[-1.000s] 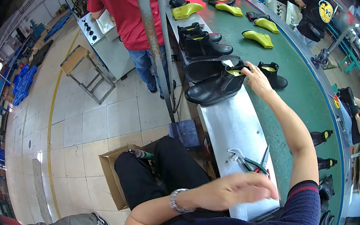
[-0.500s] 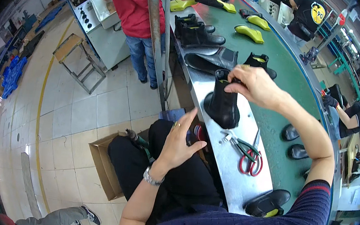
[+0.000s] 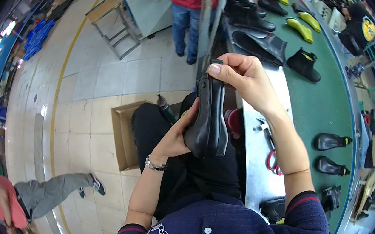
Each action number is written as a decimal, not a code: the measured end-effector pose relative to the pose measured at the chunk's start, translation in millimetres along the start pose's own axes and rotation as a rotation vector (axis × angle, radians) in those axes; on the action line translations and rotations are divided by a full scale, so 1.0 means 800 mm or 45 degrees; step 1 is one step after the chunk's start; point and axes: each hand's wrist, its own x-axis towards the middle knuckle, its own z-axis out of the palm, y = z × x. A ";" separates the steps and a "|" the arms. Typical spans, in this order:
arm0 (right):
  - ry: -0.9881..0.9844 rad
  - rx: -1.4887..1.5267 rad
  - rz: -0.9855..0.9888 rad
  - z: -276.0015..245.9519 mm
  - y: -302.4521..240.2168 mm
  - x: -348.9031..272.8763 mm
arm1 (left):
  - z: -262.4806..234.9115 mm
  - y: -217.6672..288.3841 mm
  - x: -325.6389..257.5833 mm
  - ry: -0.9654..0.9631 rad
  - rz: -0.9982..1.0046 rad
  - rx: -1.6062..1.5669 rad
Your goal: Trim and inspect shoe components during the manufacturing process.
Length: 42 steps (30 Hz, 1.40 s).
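Above my lap, both my hands hold a black leather ankle boot [image 3: 210, 119], upright with its toe end down. My left hand [image 3: 175, 136] is wrapped round the lower part from the left, its fingers partly behind the boot. With thumb and fingers, my right hand [image 3: 243, 77] pinches the top of the shaft. On the metal edge strip [image 3: 255, 175] to the right lie scissors [image 3: 272, 160] with red handles, partly hidden by my right forearm, and a small metal tool [image 3: 263, 125]. Nearer me on that strip rests another black boot [image 3: 272, 209].
Several black boots and yellow-green shoe lasts [image 3: 303, 30] lie on the green work surface [image 3: 315, 113]. A metal post [image 3: 205, 22] rises beyond my hands. An open cardboard box [image 3: 122, 137] stands by my left leg, and a stool [image 3: 114, 25] farther off. Other people are nearby.
The boot has come off the metal strip and moved left over my lap. My left hand, open and apart from it before, now grips it. My right hand still holds its top.
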 end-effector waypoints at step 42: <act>-0.514 -0.911 0.408 0.044 0.031 -0.077 | 0.007 -0.030 -0.043 0.520 -0.396 -0.396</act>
